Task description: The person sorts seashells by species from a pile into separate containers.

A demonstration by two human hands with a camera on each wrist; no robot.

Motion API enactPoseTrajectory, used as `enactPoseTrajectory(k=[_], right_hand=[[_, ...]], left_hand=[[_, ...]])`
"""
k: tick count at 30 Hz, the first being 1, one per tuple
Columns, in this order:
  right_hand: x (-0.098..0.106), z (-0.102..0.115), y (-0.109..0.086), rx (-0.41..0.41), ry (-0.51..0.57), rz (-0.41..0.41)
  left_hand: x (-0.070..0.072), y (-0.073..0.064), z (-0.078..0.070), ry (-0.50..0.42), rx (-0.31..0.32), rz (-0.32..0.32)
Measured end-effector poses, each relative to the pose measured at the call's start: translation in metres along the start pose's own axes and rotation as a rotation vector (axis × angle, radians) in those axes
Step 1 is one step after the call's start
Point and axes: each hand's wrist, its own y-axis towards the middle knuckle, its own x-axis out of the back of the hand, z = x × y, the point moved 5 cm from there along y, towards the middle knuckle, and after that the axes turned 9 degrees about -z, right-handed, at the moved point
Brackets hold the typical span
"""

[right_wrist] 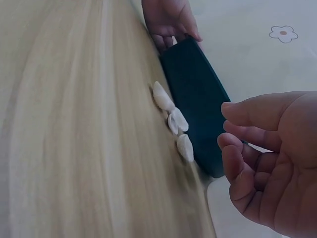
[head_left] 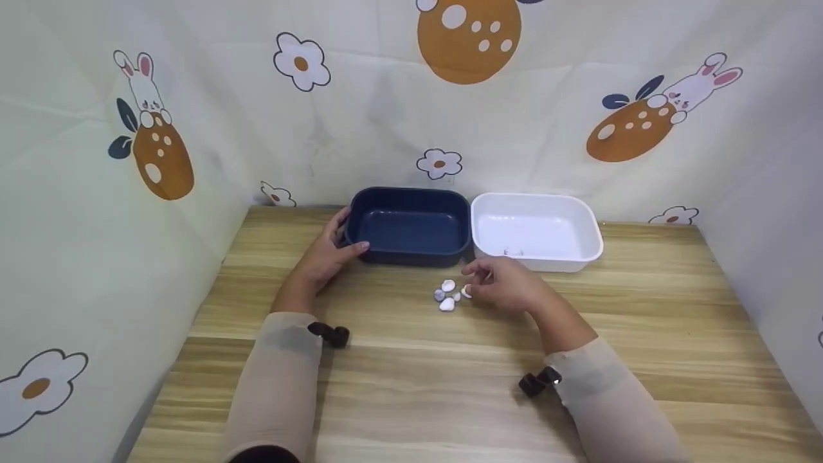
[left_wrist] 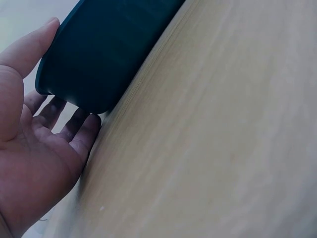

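My left hand (head_left: 326, 257) grips the left end of a dark blue plastic bin (head_left: 411, 255), thumb over the near rim and the other fingers along its side. Just in front of that bin lies a small group of seashells (head_left: 447, 305), white with one bluish. Close to the rightmost shell (head_left: 467, 291) is my right hand (head_left: 508, 283), its fingers loosely curled. In the right wrist view its thumb (right_wrist: 250, 109) and fingers hold nothing visible, and white shells (right_wrist: 185, 148) lie on the wood to the left of it.
A white plastic bin (head_left: 537, 264) stands right beside the blue one, with a few tiny things near its front wall. Both bins sit at the back of the wood-grain table (head_left: 411, 386), against a patterned cloth backdrop (head_left: 379, 116) that also flanks the sides.
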Motion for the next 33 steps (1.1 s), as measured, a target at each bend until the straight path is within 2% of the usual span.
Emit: enactPoseTrajectory(k=[3, 10, 15, 19, 33], right_hand=[[-0.003, -0.005, 0.002, -0.001, -0.008, 0.000], [-0.013, -0.013, 0.006, 0.062, -0.031, 0.023], [-0.017, -0.018, 0.007, 0.059, -0.054, 0.022], [-0.018, -0.018, 0.008, 0.060, -0.077, 0.019], [-0.016, -0.017, 0.007, 0.085, -0.071, -0.004]], left_hand=[[0.000, 0.000, 0.000, 0.003, 0.003, -0.001], [-0.001, 0.000, -0.001, -0.006, 0.006, -0.006], [-0.001, 0.000, -0.001, -0.015, -0.006, 0.003], [-0.001, 0.000, -0.001, -0.044, -0.024, 0.022], [-0.001, 0.000, -0.001, -0.036, -0.027, 0.003]])
